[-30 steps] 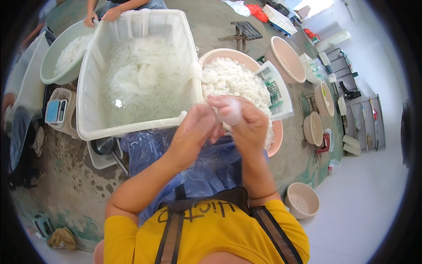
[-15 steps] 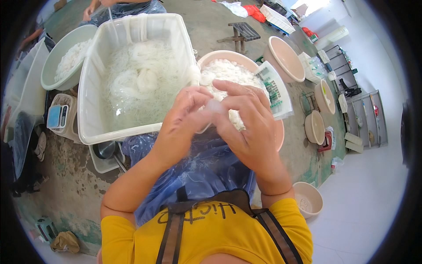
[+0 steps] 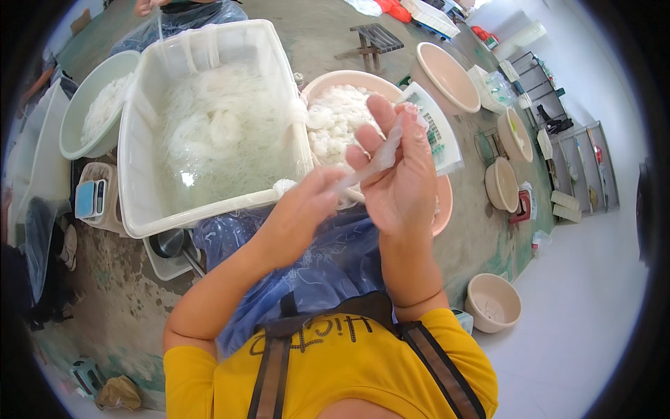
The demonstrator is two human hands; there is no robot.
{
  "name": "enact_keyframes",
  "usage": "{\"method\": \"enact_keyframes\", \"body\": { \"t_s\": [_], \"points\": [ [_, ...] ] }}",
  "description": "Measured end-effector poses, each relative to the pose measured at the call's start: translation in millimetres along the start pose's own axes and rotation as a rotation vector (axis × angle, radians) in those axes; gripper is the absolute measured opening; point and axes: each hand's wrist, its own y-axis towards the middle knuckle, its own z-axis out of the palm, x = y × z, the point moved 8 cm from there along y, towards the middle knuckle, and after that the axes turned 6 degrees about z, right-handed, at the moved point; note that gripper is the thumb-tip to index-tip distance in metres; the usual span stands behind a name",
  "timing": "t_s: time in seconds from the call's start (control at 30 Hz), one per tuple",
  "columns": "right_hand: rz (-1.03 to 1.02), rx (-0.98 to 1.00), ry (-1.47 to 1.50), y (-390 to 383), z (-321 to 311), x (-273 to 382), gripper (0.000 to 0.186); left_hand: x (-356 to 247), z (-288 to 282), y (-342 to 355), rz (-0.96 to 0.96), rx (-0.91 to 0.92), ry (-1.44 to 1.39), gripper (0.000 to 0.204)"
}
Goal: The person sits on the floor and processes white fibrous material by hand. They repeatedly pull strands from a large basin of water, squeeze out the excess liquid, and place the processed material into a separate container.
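Observation:
A translucent white bundle of noodle strands point(image 3: 382, 158) is stretched between my hands, over the near side of a pink basin point(image 3: 441, 209). My left hand point(image 3: 301, 208) is closed on its lower end, slightly blurred. My right hand point(image 3: 408, 171) is turned palm up with its fingers bent; the bundle crosses the palm and passes round the upper fingers. White knotted noodle pieces point(image 3: 333, 120) fill the basin behind. To the left stands a large white tub point(image 3: 216, 222) of water with loose translucent noodles point(image 3: 216, 133) in it; some strands hang over its rim.
A patterned white sheet point(image 3: 436, 129) leans at the basin's right. A green basin point(image 3: 70, 129) and a scale point(image 3: 91, 200) are left of the tub, a saucepan point(image 3: 167, 243) below it. A stool point(image 3: 377, 42) and empty basins point(image 3: 447, 77) lie beyond. Across the tub, another person's hand point(image 3: 146, 7) holds strands.
My hands, close together before, have drawn apart. The right hand has turned palm up and risen; the left has moved lower, with the bundle pulled out between them. The view has shifted slightly.

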Motion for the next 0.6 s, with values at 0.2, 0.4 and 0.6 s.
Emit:
{"method": "enact_keyframes", "body": {
  "t_s": [0.2, 0.4, 0.6],
  "points": [
    [0.168, 0.316, 0.358, 38, -35, -28, 0.012, -7, -8, 6, 0.473, -0.038, 0.833, 0.017],
    [-0.525, -0.222, -1.849, 86, -178, -79, 0.028, -166, -81, 56, 0.633, -0.252, -0.112, 0.01],
    [-0.161, 0.054, -1.742, 51, -123, -177, 0.015, -219, -89, 73, 0.603, -0.25, 0.615, 0.018]
  ]
}}
